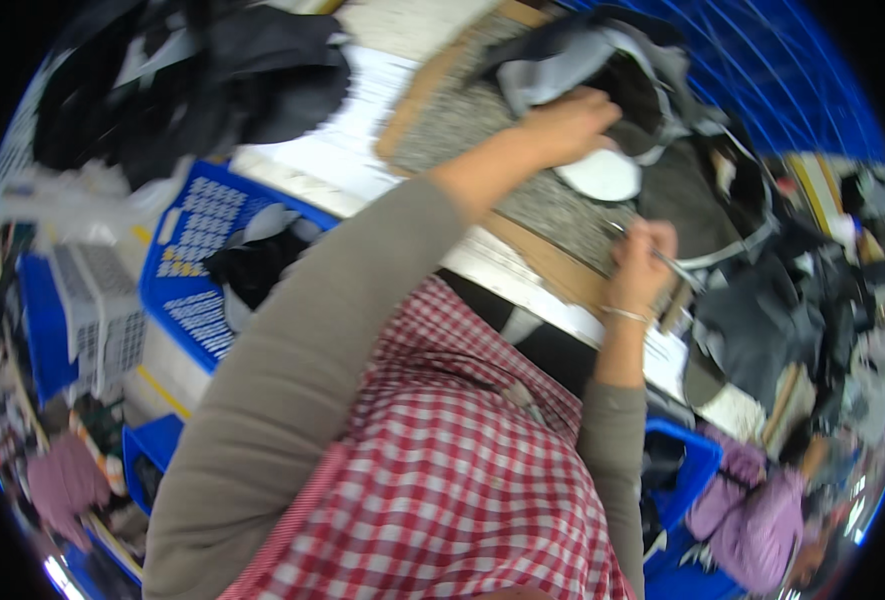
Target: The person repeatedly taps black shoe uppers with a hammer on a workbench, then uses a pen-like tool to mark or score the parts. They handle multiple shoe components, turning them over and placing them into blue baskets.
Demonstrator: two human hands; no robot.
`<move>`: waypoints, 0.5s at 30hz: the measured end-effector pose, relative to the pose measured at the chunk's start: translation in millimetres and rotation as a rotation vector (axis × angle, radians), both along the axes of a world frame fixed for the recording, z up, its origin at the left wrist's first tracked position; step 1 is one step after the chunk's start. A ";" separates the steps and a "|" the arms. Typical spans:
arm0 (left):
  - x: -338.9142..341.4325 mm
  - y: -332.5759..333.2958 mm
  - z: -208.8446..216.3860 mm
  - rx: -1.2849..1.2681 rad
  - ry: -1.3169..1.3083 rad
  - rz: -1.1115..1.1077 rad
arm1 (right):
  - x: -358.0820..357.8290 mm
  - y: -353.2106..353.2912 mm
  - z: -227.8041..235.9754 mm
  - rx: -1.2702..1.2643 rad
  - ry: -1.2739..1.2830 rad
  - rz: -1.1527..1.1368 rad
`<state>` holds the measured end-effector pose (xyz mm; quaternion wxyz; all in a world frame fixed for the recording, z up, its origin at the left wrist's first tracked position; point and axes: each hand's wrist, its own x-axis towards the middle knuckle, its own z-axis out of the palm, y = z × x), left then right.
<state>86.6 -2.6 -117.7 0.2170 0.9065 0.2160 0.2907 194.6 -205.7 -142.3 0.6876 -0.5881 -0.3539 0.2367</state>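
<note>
My left hand (570, 125) reaches across a speckled grey board (452, 110) with brown edges. Its bent fingers press together at the rim of a dark cut piece with pale lining (547, 75); what they pinch is blurred. Just below that hand lies a white oval piece (599, 176). My right hand (642, 268) is closed around a thin metal tool (680, 272), whose exact kind is too smeared to tell. The tool slants across the board's right side. Beside it, a large dark grey piece with a light edge (697, 205) overlaps the board.
More dark pieces (292, 75) are heaped at the far left; others (762, 320) hang at right. White printed sheets (357, 140) lie beside the board. A blue basket (187, 270) stands left, a blue bin (697, 470) lower right. Far right rises a blue crate (792, 70). A person in purple (757, 530) is nearby.
</note>
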 end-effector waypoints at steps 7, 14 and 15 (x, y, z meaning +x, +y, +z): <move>-103.0 20.8 45.0 0.231 -0.460 0.011 | -1.9 -5.8 -0.9 0.075 0.052 0.045; -315.4 8.0 -32.5 0.234 0.210 0.895 | 12.8 -9.9 -20.9 -0.027 -0.133 0.035; -321.9 21.3 -32.0 0.098 0.254 0.946 | 14.6 -9.7 -23.0 -0.053 -0.099 0.042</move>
